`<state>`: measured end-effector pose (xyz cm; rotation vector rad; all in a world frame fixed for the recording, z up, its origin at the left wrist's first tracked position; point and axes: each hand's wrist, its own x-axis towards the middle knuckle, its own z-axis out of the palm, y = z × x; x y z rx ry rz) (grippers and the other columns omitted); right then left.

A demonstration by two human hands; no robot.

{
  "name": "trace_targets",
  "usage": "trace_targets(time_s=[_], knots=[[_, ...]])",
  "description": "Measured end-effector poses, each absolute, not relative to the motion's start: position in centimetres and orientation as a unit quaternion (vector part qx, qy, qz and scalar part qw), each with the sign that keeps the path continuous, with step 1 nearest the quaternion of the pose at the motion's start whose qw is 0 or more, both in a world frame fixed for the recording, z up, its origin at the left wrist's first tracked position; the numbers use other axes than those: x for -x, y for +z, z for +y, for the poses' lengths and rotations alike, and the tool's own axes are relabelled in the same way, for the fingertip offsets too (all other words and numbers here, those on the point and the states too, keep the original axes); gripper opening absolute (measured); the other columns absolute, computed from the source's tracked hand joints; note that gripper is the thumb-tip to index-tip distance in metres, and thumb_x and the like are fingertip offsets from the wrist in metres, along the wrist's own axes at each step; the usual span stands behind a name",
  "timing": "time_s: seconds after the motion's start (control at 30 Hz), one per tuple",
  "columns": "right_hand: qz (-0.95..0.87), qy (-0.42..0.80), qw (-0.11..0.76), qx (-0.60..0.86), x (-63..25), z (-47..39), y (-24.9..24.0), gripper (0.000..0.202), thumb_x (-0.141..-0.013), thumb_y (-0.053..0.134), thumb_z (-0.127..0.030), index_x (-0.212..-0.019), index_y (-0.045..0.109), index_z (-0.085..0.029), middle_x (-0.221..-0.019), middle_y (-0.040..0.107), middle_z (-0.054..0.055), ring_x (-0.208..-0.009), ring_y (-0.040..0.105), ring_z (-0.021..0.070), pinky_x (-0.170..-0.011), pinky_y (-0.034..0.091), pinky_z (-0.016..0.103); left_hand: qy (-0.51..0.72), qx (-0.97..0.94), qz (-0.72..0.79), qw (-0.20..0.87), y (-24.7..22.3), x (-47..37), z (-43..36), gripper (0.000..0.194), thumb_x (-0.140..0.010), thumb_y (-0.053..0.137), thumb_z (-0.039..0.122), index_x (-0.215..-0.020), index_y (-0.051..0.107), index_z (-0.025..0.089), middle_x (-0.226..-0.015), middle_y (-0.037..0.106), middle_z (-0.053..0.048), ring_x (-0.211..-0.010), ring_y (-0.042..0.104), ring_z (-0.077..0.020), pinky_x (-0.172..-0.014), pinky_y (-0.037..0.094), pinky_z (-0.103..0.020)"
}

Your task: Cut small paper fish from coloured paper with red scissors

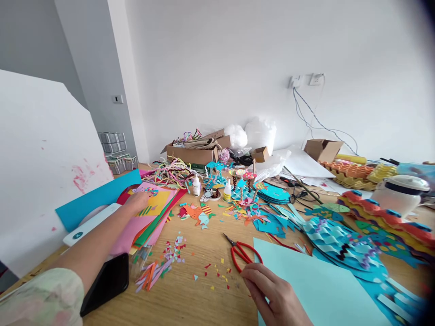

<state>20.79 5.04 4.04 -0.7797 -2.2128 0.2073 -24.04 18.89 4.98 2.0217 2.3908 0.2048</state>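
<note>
My left hand [138,200] reaches over a stack of coloured paper [125,233] at the left, near a small patterned piece lying on a yellow sheet [159,201]. What its fingers hold, if anything, is too small to make out. Near the front middle, my right hand [272,290] has its fingers closed at the handles of red-handled scissors [242,254]. The scissors point up and left, their blades together on the table. Beneath the right hand and to its right lies a light blue sheet [316,280].
A black phone [108,283] lies front left. Paper scraps [176,251] are scattered mid-table. Behind them stand glue bottles [196,185], paper fish [200,213] and a cardboard box [192,154]. On the right are blue paper crafts [340,240], painted egg trays [387,217] and a white pot [401,194].
</note>
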Motion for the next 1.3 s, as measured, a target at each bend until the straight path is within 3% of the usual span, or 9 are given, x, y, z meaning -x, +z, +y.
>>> trace_targets(time_s=[0.47,0.63,0.77,0.87,0.97,1.07,1.3], knots=[[-0.862,0.129,0.362,0.332,-20.9,5.1,3.8,0.020,-0.091,0.037,-0.021,-0.086,0.056,-0.021,-0.082,0.063,0.004,-0.071,0.062,0.0118,-0.062,0.049,0.018,0.160,-0.583,0.796,-0.023,8.7,23.7,17.8,0.028,-0.085,0.052,0.032,-0.107,0.055,0.015,-0.107,0.057,-0.007,-0.091,0.058,-0.0201,-0.077,0.049,-0.040],[-0.857,0.140,0.359,0.341,-20.9,4.9,3.9,0.021,-0.092,0.036,-0.021,-0.088,0.057,-0.021,-0.084,0.063,0.005,-0.073,0.062,0.0130,-0.063,0.049,0.020,0.206,-0.624,0.754,-0.003,9.7,21.3,18.2,0.025,-0.086,0.051,0.033,-0.100,0.058,0.013,-0.097,0.061,-0.005,-0.083,0.060,-0.0176,-0.073,0.050,-0.037],[-0.852,0.151,0.361,0.348,-20.8,4.7,4.1,0.021,-0.091,0.037,-0.020,-0.085,0.057,-0.021,-0.081,0.062,0.004,-0.070,0.061,0.0126,-0.061,0.048,0.020,0.224,-0.694,0.684,0.025,9.8,16.9,19.2,0.024,-0.087,0.045,0.024,-0.100,0.062,0.014,-0.080,0.066,-0.002,-0.073,0.061,-0.0153,-0.069,0.049,-0.030],[-0.850,0.155,0.360,0.352,-20.8,4.6,4.3,0.021,-0.091,0.037,-0.020,-0.084,0.057,-0.021,-0.080,0.062,0.004,-0.069,0.060,0.0125,-0.060,0.048,0.020,0.227,-0.759,0.609,0.037,9.5,12.8,20.1,0.023,-0.084,0.046,0.021,-0.095,0.066,0.018,-0.093,0.068,-0.001,-0.084,0.061,-0.0152,-0.076,0.046,-0.027],[-0.848,0.159,0.362,0.354,-20.9,4.6,4.5,0.021,-0.091,0.036,-0.020,-0.084,0.057,-0.020,-0.081,0.062,0.004,-0.069,0.060,0.0124,-0.061,0.047,0.021,0.211,-0.818,0.534,0.048,8.6,9.4,21.2,0.018,-0.085,0.049,0.021,-0.092,0.066,0.017,-0.101,0.066,-0.004,-0.095,0.058,-0.0161,-0.086,0.044,-0.032],[-0.846,0.156,0.368,0.353,-21.0,4.7,4.5,0.022,-0.091,0.036,-0.019,-0.084,0.057,-0.020,-0.080,0.062,0.004,-0.069,0.059,0.0124,-0.061,0.047,0.021,0.190,-0.852,0.485,0.050,7.1,7.1,22.2,0.019,-0.086,0.051,0.028,-0.095,0.061,0.015,-0.102,0.063,-0.006,-0.094,0.058,-0.0182,-0.084,0.045,-0.041],[-0.845,0.163,0.360,0.360,-21.0,4.7,4.4,0.023,-0.091,0.036,-0.019,-0.080,0.057,-0.019,-0.076,0.061,0.004,-0.067,0.058,0.0125,-0.058,0.045,0.021,0.166,-0.874,0.456,0.023,4.4,5.4,23.8,0.023,-0.085,0.052,0.029,-0.103,0.057,0.015,-0.108,0.058,-0.007,-0.095,0.057,-0.0198,-0.081,0.047,-0.042]])
